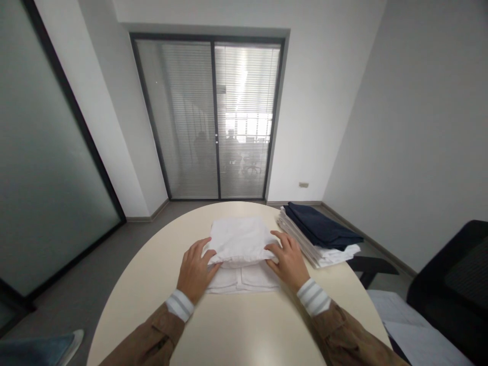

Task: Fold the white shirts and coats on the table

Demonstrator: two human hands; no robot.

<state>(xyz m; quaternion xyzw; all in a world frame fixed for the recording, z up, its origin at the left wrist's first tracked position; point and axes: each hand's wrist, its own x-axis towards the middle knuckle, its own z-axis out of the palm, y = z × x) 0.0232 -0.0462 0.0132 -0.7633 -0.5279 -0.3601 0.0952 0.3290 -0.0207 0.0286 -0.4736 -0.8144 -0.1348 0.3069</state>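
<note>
A white garment lies folded on the round cream table in front of me. Its upper layer is doubled over, and the lower part shows a seam down the middle; the exact kind of garment cannot be made out. My left hand grips the left edge of the upper layer, thumb below and fingers curled on the side. At the right edge, my right hand pinches the same layer between thumb and fingers. The folded edge between the hands is slightly raised off the lower part.
To the right is a stack of folded white cloth topped by a dark navy piece. A black office chair stands right of the table, with white papers or cloth on its seat. A person's shoe shows lower left.
</note>
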